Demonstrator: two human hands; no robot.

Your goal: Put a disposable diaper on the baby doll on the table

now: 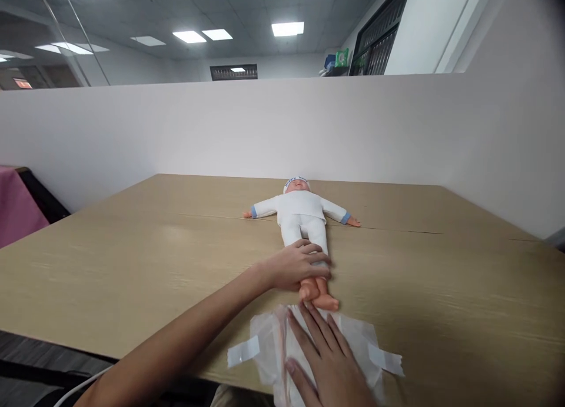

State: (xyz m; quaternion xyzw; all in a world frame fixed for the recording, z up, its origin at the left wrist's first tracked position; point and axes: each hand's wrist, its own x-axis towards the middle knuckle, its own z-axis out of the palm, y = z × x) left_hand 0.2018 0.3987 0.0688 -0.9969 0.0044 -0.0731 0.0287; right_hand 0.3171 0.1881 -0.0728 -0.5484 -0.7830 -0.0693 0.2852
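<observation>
A baby doll [301, 204] in white clothes with blue cuffs and a white cap lies on its back, arms spread and feet towards me. My left hand [304, 263] is closed over its lower legs, fingers wrapped across them; the bare feet stick out below. Just in front of the feet lies an unfolded white diaper [265, 336], its tape tabs spread out to both sides. My right hand [329, 360] rests flat on the diaper with fingers spread, fingertips close to the doll's feet. Part of the diaper is hidden under this hand and cut off by the frame.
The wooden table [132, 266] has a thin seam across it behind the doll's legs. A white partition wall [265, 130] closes off the back and right. Pink cloth [20, 207] over something black stands at the far left. A white cable [83, 385] runs by my left arm.
</observation>
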